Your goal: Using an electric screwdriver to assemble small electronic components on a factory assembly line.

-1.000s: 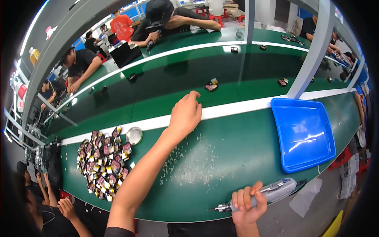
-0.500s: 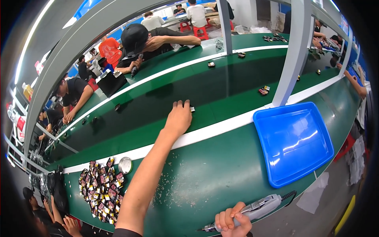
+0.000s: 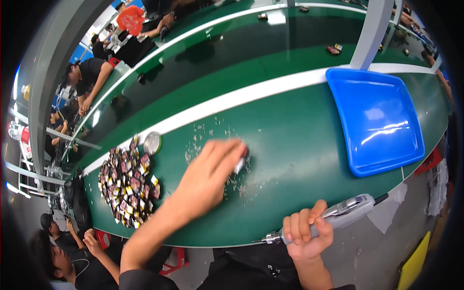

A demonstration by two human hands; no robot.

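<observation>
Between the fingers of my left hand (image 3: 205, 174) is a small part (image 3: 239, 163), mostly covered, its white end and a bit of red showing. The hand is closed on it, slightly blurred, just above the green tabletop among scattered tiny pale pieces (image 3: 237, 186). In my right hand (image 3: 309, 229), at the near edge, I grip a grey electric screwdriver (image 3: 349, 211); its thin bit points left. A heap of small black parts (image 3: 126, 186) with pink, white and yellow faces lies left of my left forearm. Beside the heap sits a round shallow metal tin (image 3: 152, 143).
An upright blue tray (image 3: 384, 123) stands at the right. Beyond a white rail (image 3: 251, 94) runs a dark green conveyor belt (image 3: 217, 58) carrying a few small parts (image 3: 334, 49). A grey post (image 3: 372, 34) rises behind the tray. Other people work at the far side and left.
My left hand has come back from the belt to the near tabletop with the small part. My right hand and screwdriver appear higher in view, as the view has tilted down.
</observation>
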